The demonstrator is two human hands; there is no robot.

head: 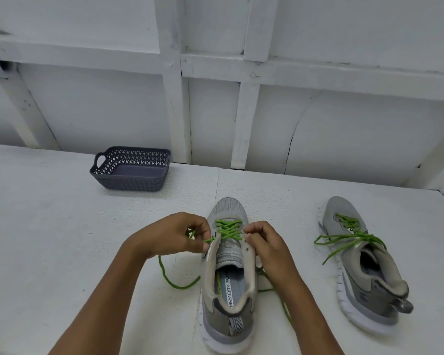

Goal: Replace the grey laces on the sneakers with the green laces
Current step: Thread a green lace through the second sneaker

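Note:
A grey sneaker [228,285] stands in front of me, toe pointing away, with a green lace [227,229] crossed through its lower eyelets. My left hand [174,234] pinches the lace's left end beside the eyelets. My right hand [264,242] is closed at the sneaker's right eyelet edge; whether it grips the lace or the upper is unclear. Loose lace loops trail on the table at both sides. A second grey sneaker [364,272] lies to the right, with its own green lace [349,239] threaded and its ends loose.
A dark grey plastic basket [131,170] sits at the back left of the white table [49,226]. A white panelled wall rises behind the table's far edge.

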